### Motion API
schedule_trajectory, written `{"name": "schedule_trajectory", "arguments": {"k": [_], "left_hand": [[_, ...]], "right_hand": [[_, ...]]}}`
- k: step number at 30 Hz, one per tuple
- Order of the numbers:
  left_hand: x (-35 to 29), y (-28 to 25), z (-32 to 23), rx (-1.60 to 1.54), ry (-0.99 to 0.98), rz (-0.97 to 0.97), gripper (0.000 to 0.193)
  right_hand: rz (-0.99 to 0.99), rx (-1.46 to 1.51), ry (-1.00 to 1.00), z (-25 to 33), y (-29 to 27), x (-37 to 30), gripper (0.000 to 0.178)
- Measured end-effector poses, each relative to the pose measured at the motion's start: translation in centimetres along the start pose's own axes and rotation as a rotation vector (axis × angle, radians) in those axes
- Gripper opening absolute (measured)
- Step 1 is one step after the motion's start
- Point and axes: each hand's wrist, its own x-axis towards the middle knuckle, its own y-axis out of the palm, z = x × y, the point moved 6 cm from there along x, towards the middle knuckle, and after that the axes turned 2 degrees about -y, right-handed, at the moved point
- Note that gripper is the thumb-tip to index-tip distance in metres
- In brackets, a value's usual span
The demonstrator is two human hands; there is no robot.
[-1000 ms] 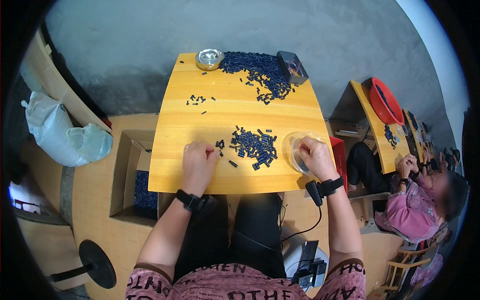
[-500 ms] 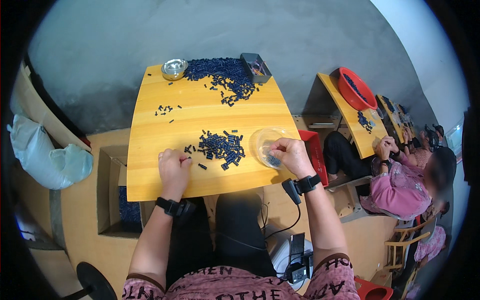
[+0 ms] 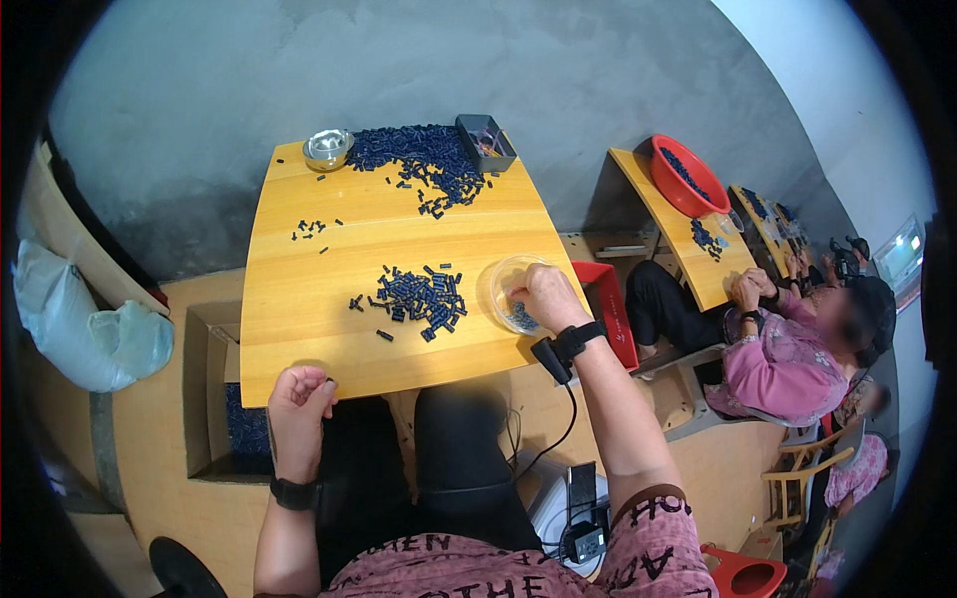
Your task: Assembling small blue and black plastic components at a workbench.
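Past the table's near edge, at its left corner, my left hand [image 3: 299, 397] is closed with a small black piece [image 3: 330, 380] at its thumb and fingertips. My right hand [image 3: 551, 297] reaches into a clear plastic bowl [image 3: 495, 289], its fingertips down among tiny bluish-grey parts [image 3: 522, 317]. Those fingers are bent together; what they pinch, if anything, is hidden. Between my hands lies a loose pile of small black cylindrical pieces [image 3: 424, 299] on the yellow wooden table [image 3: 339, 344]. A few single pieces lie just left of the pile.
At the far edge, a large heap of black pieces [image 3: 414, 151] spreads between a metal bowl [image 3: 327, 149] and a grey box [image 3: 486, 143]. A cardboard box [image 3: 202, 399] stands below left, a red crate [image 3: 606, 314] right. Another person [image 3: 788, 339] sits at a neighbouring table.
My left hand has drawn back from the tabletop toward me, past the near edge. My right hand has turned and dipped into the clear bowl. The whole view has shifted slightly.
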Motion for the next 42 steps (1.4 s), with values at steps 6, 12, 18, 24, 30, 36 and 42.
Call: {"name": "schedule_trajectory", "arguments": {"k": [6, 12, 18, 24, 30, 36, 42], "left_hand": [[-1.6, -0.1, 1.1, -0.050, -0.050, 0.057, 0.019], [-2.7, 1.8, 1.2, -0.054, -0.080, 0.168, 0.016], [-3.4, 2.4, 1.5, -0.012, -0.123, 0.193, 0.016], [-3.6, 2.6, 1.6, -0.013, -0.140, 0.199, 0.016], [-4.1, 3.6, 2.0, -0.021, -0.164, 0.259, 0.017], [-4.7, 4.6, 1.8, -0.042, -0.190, 0.301, 0.017], [-5.1, 5.5, 1.6, -0.124, -0.196, 0.341, 0.017]], "right_hand": [[-0.137, 0.078, -0.013, -0.2, -1.1, -0.3, 0.012], [-0.143, -0.045, -0.046, 0.1, -0.4, 0.1, 0.010], [-0.031, -0.058, -0.051, 0.6, 0.5, 0.6, 0.010], [-0.161, 0.145, -0.051, 0.0, -0.7, 0.2, 0.009], [-0.074, 0.000, -0.110, 0.5, 0.6, 0.6, 0.006], [-0.087, 0.004, -0.126, 1.4, 0.2, 0.4, 0.005], [-0.210, 0.339, 0.050, 2.3, -4.0, -1.9, 0.005]]}}
